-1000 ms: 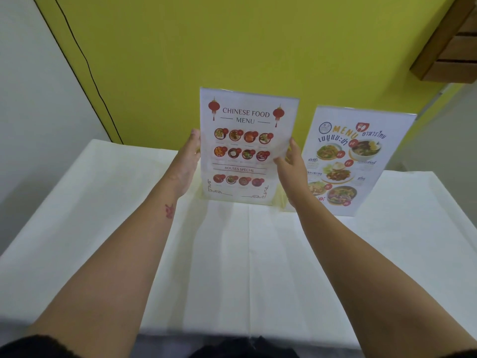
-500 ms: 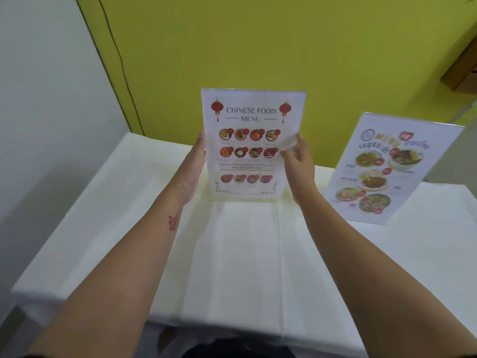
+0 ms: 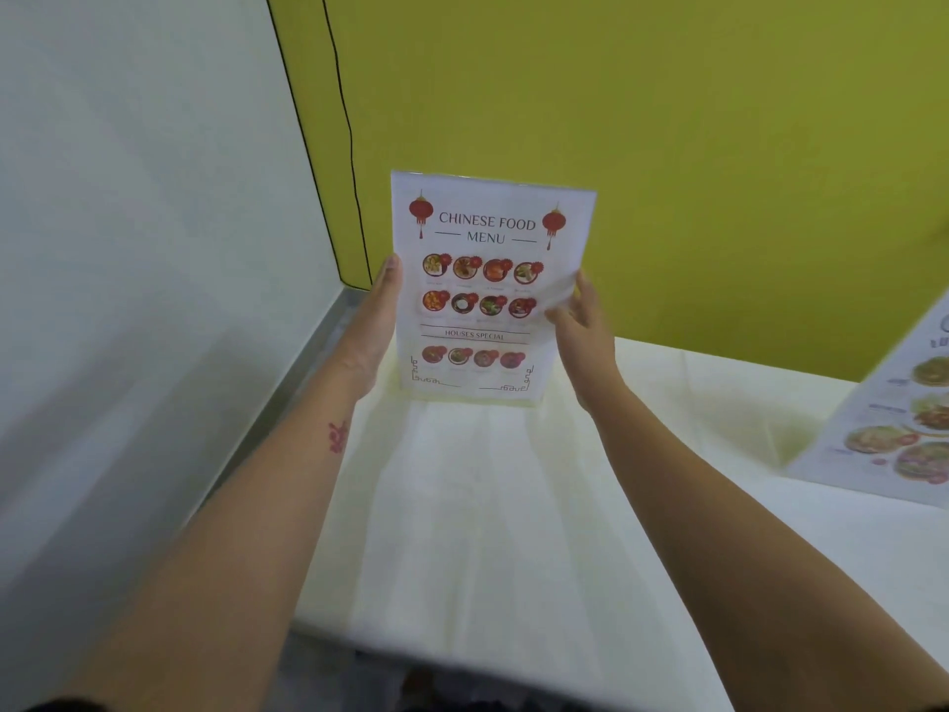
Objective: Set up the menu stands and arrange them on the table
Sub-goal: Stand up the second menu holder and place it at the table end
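Observation:
An upright clear stand with a "Chinese Food Menu" sheet (image 3: 485, 290) rests near the far left corner of the white-clothed table (image 3: 513, 531). My left hand (image 3: 372, 326) presses flat against its left edge. My right hand (image 3: 583, 334) grips its right edge, thumb on the front face. A second menu stand (image 3: 893, 423) with a Thai food sheet stands tilted at the right edge of the view, partly cut off.
A yellow wall (image 3: 667, 146) runs behind the table and a white wall (image 3: 128, 249) stands on the left, with a narrow gap along the table's left edge. The table's near edge lies close to my body.
The Chinese menu stand, held by both hands, has moved left along the table, away from the Thai menu stand. My view has turned left with it.

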The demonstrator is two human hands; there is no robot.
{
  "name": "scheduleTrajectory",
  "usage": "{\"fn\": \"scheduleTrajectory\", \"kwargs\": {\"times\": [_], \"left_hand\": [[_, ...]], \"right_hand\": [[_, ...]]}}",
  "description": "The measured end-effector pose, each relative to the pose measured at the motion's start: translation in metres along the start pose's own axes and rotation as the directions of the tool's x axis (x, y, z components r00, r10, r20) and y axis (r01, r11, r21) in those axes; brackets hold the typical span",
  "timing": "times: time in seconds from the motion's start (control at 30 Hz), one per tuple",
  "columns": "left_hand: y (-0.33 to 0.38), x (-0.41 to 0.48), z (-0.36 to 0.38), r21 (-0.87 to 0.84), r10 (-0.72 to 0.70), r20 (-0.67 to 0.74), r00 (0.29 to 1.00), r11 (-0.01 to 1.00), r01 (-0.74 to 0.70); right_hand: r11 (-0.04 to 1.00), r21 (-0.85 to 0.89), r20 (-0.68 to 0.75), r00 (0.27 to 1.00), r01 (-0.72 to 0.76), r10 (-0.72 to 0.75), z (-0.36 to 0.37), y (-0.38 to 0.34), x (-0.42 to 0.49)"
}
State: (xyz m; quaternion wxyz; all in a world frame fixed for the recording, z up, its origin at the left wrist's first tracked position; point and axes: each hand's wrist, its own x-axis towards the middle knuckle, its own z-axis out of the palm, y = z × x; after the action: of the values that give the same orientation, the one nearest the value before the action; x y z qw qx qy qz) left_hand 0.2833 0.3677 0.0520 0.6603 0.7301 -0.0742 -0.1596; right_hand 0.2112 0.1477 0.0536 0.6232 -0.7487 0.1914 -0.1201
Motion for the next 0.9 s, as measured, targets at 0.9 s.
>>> {"fn": "scheduleTrajectory", "kwargs": {"times": [0.9], "left_hand": [[-0.009,0.112,-0.061,0.052,-0.019,0.01,1.0,0.998,0.018]], "right_hand": [[0.976,-0.2,0.052,0.994,-0.087,0.099,0.057,-0.012,0.075]]}}
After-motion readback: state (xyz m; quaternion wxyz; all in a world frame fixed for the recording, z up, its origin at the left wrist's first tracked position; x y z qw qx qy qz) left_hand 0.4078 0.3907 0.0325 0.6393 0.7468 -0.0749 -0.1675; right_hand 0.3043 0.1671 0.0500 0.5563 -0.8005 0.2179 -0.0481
